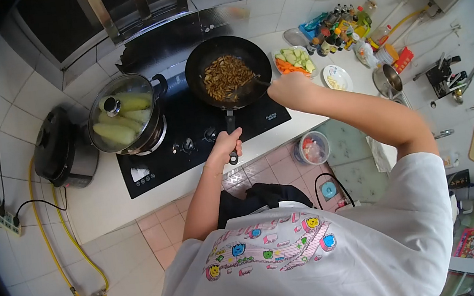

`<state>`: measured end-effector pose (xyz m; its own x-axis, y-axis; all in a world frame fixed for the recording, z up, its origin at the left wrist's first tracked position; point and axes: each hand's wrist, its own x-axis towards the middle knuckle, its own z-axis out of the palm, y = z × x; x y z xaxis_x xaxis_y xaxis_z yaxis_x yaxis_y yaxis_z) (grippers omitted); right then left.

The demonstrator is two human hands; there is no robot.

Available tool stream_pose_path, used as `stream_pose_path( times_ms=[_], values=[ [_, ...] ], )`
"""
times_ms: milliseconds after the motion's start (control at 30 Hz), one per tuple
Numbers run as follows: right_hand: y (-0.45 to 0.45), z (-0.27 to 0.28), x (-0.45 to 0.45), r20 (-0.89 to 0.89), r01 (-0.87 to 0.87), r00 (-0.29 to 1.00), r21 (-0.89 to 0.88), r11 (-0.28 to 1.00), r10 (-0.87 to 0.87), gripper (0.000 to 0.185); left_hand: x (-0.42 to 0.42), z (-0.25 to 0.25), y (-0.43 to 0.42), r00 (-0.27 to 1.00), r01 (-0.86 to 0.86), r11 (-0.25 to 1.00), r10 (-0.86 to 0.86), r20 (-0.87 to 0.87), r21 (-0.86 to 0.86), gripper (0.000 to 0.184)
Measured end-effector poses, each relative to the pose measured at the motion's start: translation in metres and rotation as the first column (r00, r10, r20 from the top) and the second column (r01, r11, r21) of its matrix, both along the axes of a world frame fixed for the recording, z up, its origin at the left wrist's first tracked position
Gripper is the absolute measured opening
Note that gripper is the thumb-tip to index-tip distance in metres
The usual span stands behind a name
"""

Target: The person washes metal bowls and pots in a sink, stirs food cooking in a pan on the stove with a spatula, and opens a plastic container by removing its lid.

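A black wok (197, 72) stands on the right side of the gas stove (191, 165), with many small brown pieces of food (226, 77) in it. My left hand (228, 144) is wrapped round the wok's handle (231, 126), which points toward me. Over the wok's right rim, my right hand (291, 90) is closed on the handle of a spatula (246, 87). The spatula's head is down among the brown food. Just beyond my right hand is a plate with sliced green vegetable (295, 57) and orange slices (288, 67).
A lidded glass pot (119, 114) with corn cobs sits on the left burner, beside a black cooker (63, 150). At right are a small white plate (337, 78), bottles (333, 38) and a metal pot (387, 79). A bin (311, 148) stands on the floor.
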<state>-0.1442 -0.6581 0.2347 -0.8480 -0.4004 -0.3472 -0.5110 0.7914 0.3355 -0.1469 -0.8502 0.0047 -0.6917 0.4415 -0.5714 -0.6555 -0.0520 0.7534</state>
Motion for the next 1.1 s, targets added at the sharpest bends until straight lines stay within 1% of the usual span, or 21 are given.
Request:
stream_pose_path(
  times_ms=[33,133,233,267,367,467,533,600,733,800,900,1000,1100],
  values=[
    [0.0,-0.003,-0.005,-0.022,-0.007,1.0,-0.006,1.0,0.007,0.013,0.0,0.001,0.001,1.0,-0.008,1.0,0.008,0.005,0.008,0.033],
    [0.007,0.0,-0.008,-0.003,0.038,0.999,0.009,0.999,-0.038,0.013,0.008,0.005,0.0,1.0,0.0,1.0,0.0,0.021,0.0,0.032],
    [0.004,0.009,0.008,0.037,-0.028,0.999,0.065,0.997,0.026,0.013,-0.001,0.011,-0.002,1.0,0.005,1.0,-0.005,0.002,-0.002,0.032],
    [0.0,0.01,0.008,0.044,-0.01,0.999,0.086,0.996,0.007,0.013,0.0,0.012,-0.003,1.0,0.012,1.0,-0.012,-0.008,0.0,0.031],
    [0.002,-0.014,-0.008,-0.003,0.016,1.0,0.046,0.999,-0.015,0.013,0.002,0.011,-0.001,1.0,0.001,1.0,-0.001,-0.01,0.014,0.032],
    [0.003,-0.016,-0.011,0.03,-0.006,1.0,0.12,0.993,0.002,0.013,0.002,0.015,0.0,1.0,-0.018,1.0,0.018,0.008,0.014,0.032],
    [-0.006,0.008,0.003,0.046,-0.022,0.999,0.125,0.992,0.017,0.013,0.0,0.016,-0.001,1.0,-0.027,0.999,0.027,0.011,0.02,0.032],
    [-0.009,0.022,0.013,0.071,-0.022,0.997,0.135,0.991,0.012,0.014,0.0,0.014,-0.001,1.0,0.0,1.0,0.0,0.008,0.029,0.031],
    [0.006,-0.003,-0.015,-0.018,-0.044,0.999,0.084,0.995,0.046,0.013,-0.003,0.014,0.0,0.999,-0.027,0.999,0.025,0.038,0.033,0.031],
    [0.013,-0.005,-0.018,-0.001,-0.051,0.999,0.071,0.996,0.051,0.013,-0.004,0.014,-0.002,1.0,-0.018,0.999,0.017,0.026,0.036,0.032],
    [0.013,0.008,-0.01,0.008,-0.07,0.998,0.069,0.995,0.07,0.014,-0.006,0.017,-0.005,0.999,0.034,0.999,-0.033,0.023,-0.016,0.032],
    [0.01,0.001,-0.017,0.02,-0.086,0.996,0.069,0.994,0.085,0.016,-0.002,0.015,-0.003,1.0,-0.002,1.0,0.001,0.014,0.012,0.034],
    [0.012,-0.003,-0.022,0.008,-0.088,0.996,0.063,0.994,0.087,0.016,0.0,0.016,0.0,0.999,-0.022,1.0,0.022,0.026,0.0,0.034]
  ],
)
